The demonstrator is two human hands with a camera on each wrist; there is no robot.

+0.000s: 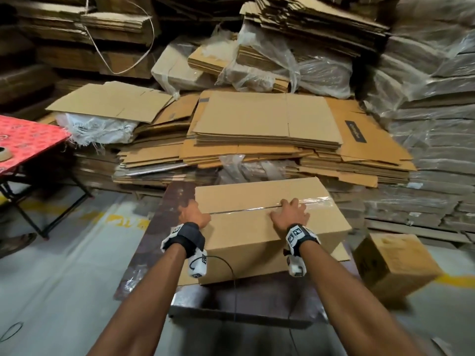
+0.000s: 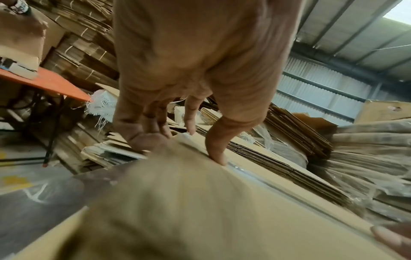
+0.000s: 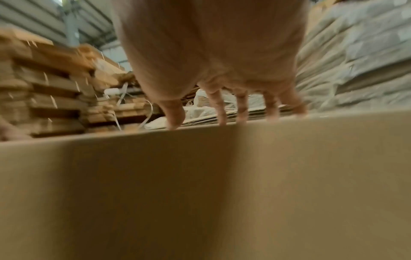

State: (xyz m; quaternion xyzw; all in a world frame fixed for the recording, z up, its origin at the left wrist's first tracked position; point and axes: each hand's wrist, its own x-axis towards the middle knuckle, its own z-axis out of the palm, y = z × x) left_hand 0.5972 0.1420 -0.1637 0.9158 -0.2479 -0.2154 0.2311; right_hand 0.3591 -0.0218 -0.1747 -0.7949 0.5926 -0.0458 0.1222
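A person's two bare hands work on a closed brown cardboard box (image 1: 257,237) lying on a dark tabletop (image 1: 164,227), seen from above. The box's two top flaps are folded shut and meet in a seam along its length. A strip of clear tape (image 1: 314,201) glints over that seam toward the box's right end. The left hand (image 1: 194,214) sits at the box's left end — in the left wrist view its thumb (image 2: 217,154) presses on the seam, where a glossy line runs on toward the other hand. Its fingers (image 2: 191,121) reach fairly straight over the box's far-left edge and hold nothing. The right hand (image 1: 289,214) lies on the box's top, right of the middle, with fingers spread wide over the taped seam. The right wrist view shows its fingertips (image 3: 222,116) resting straight on the cardboard. Closing the flaps looks done and the top seam looks taped or nearly so. What seems left is rubbing the tape down — the pictures do not show whether its ends are folded over the box's sides. Beyond the box rise stacks of flattened cartons (image 1: 264,124). To the box's right a smaller carton (image 1: 393,263) sits on the floor, and well to the box's left stands a red-covered table (image 1: 28,140)
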